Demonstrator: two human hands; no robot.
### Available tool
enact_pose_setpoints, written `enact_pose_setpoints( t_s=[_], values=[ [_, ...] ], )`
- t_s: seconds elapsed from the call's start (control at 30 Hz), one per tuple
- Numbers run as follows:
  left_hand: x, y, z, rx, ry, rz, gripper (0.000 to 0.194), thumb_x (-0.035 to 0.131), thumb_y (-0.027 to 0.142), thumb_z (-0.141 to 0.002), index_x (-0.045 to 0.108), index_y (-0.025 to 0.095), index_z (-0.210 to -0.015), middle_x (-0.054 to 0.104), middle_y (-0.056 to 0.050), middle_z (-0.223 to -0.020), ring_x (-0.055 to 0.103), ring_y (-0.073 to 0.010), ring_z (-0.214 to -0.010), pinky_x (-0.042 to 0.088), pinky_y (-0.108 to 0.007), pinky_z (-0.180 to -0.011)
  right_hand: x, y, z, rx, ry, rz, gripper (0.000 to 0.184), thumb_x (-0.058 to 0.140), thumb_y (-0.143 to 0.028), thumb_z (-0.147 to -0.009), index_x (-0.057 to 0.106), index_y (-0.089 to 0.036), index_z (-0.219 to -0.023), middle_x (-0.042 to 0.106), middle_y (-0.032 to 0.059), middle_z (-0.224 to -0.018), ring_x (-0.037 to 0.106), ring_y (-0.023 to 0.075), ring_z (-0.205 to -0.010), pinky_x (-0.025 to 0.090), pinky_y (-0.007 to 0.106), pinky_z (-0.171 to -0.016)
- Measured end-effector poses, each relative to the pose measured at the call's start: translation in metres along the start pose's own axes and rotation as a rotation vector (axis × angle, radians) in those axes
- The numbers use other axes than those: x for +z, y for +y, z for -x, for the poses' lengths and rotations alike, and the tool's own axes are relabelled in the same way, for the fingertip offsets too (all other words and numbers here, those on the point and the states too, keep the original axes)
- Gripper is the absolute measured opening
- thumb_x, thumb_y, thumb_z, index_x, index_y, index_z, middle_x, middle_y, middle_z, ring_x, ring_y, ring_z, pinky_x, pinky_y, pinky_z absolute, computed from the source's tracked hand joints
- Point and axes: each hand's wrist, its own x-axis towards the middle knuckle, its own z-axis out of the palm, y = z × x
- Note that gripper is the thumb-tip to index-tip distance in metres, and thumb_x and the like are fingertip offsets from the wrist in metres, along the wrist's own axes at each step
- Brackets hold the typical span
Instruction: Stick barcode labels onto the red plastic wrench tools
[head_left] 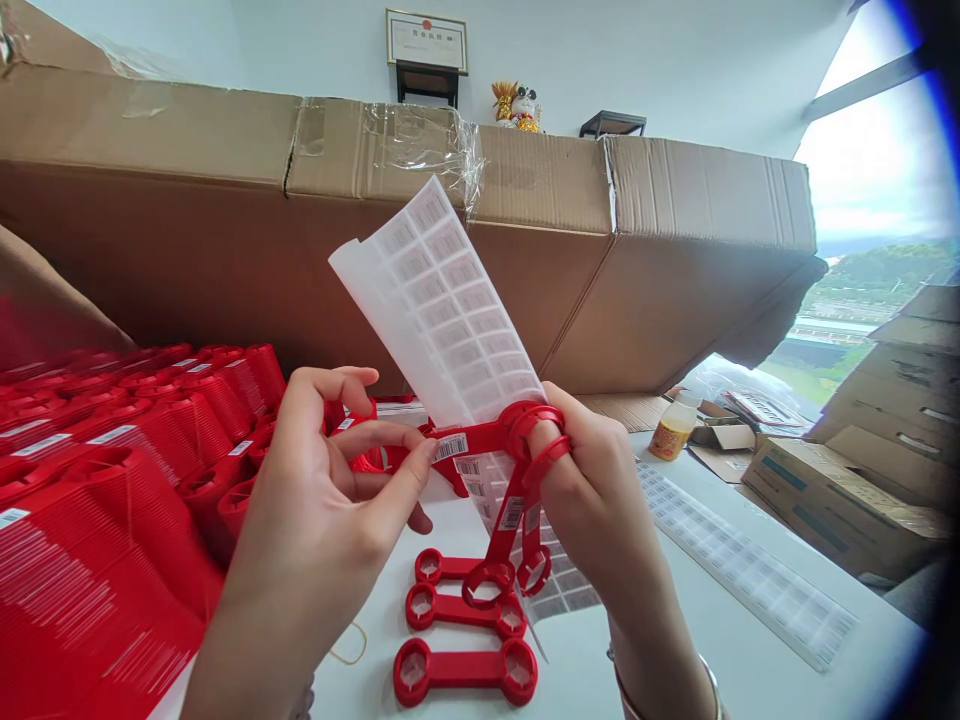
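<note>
Your right hand (pixel 592 490) is closed around a bunch of red wrenches (pixel 511 520), with the fingers threaded through their ring ends. One wrench runs sideways toward your left hand, and the others hang down over the bench (pixel 360 590). Your left hand (pixel 322 520) is half open, fingers spread and curled, with the thumb tip on the sideways wrench beside its barcode sticker (pixel 452 447). A second sticker sits on a hanging wrench.

A label sheet (pixel 442 300) rises behind the wrenches, right up past your hands, and its lower end shows below them. Rows of barcode labels cover it. You can't tell from here which hand holds it.

Three more wrenches (pixel 465 672) lie flat on the bench near its front edge, just below your hands, one above the other. A second label strip (pixel 750 565) lies to your right, and a rubber band (pixel 350 645) lies by your left wrist. Stacked red wrenches (pixel 105 510) fill the bench's left side, with a big cardboard box (pixel 187 260) behind them. Toward the far right corner stand a yellow bottle (pixel 673 428) and a smaller carton (pixel 832 505).
</note>
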Motion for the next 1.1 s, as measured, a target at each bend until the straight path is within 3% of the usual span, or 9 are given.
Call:
enact_pose_setpoints(
  t_s=[0.13,0.47,0.57,0.67,0.77,0.87,1.1],
  values=[
    [-0.0016,0.0014,0.001,-0.006,-0.015,0.005,0.045,0.086,0.029,-0.074,0.044,0.028,-0.092,0.055,-0.001,-0.132,0.075,-0.0184,-0.082,0.059,-0.019,-0.038,-0.0002,0.0011,-0.0011,-0.001,0.009,-0.001,0.025,0.042,-0.019,-0.096,0.038,-0.024,-0.072,0.043,-0.0068,-0.06,0.036,0.0116,-0.055,0.027,0.027,-0.049],
    [0.0028,0.0077,0.0052,-0.036,-0.004,0.034,0.044,0.088,0.028,-0.072,0.047,0.026,-0.089,0.058,-0.001,-0.128,0.074,-0.0148,-0.071,0.059,-0.02,-0.039,0.0001,0.0002,-0.0011,-0.001,0.006,-0.03,0.024,0.042,-0.02,-0.097,0.041,-0.024,-0.073,0.044,-0.0065,-0.061,0.036,0.0119,-0.056,0.028,0.027,-0.05],
    [0.0034,0.0091,0.0057,-0.066,-0.006,0.046,0.043,0.086,0.025,-0.073,0.047,0.026,-0.09,0.061,0.002,-0.115,0.07,-0.0105,-0.061,0.061,-0.021,-0.043,-0.0002,-0.0009,-0.0009,-0.01,0.012,-0.03,0.024,0.041,-0.019,-0.096,0.039,-0.024,-0.072,0.042,-0.0067,-0.06,0.035,0.0119,-0.055,0.028,0.027,-0.049],
    [0.002,0.0077,0.0046,-0.068,-0.027,0.035,0.041,0.085,0.024,-0.075,0.048,0.027,-0.092,0.06,0.005,-0.099,0.07,-0.0123,-0.063,0.062,-0.022,-0.046,-0.0001,-0.0017,-0.0006,-0.018,0.017,-0.028,0.025,0.041,-0.018,-0.095,0.038,-0.024,-0.072,0.042,-0.0068,-0.059,0.034,0.0117,-0.055,0.027,0.027,-0.049],
    [0.0005,0.0049,0.0033,-0.039,-0.028,0.019,0.042,0.087,0.027,-0.072,0.048,0.026,-0.088,0.057,0.003,-0.114,0.073,-0.0158,-0.078,0.063,-0.022,-0.046,0.0,-0.0016,-0.0004,-0.014,0.018,-0.027,0.025,0.042,-0.019,-0.096,0.037,-0.024,-0.072,0.041,-0.0067,-0.06,0.034,0.0118,-0.055,0.028,0.026,-0.049],
    [0.0011,0.0038,0.0033,-0.036,-0.016,0.008,0.041,0.087,0.029,-0.074,0.048,0.024,-0.085,0.054,0.002,-0.125,0.071,-0.0133,-0.081,0.064,-0.02,-0.049,-0.0004,-0.0012,0.0001,-0.004,0.018,-0.029,0.025,0.042,-0.019,-0.096,0.037,-0.024,-0.072,0.041,-0.0066,-0.06,0.034,0.012,-0.055,0.028,0.026,-0.049],
    [0.0026,-0.0002,0.0001,-0.035,-0.061,-0.009,0.037,0.085,0.029,-0.078,0.05,0.026,-0.09,0.053,0.001,-0.121,0.071,-0.0127,-0.075,0.063,-0.021,-0.048,-0.0009,-0.0025,0.0015,0.0,0.019,-0.023,0.025,0.042,-0.018,-0.097,0.036,-0.024,-0.073,0.042,-0.0068,-0.06,0.034,0.0118,-0.056,0.028,0.026,-0.049]
  ],
)
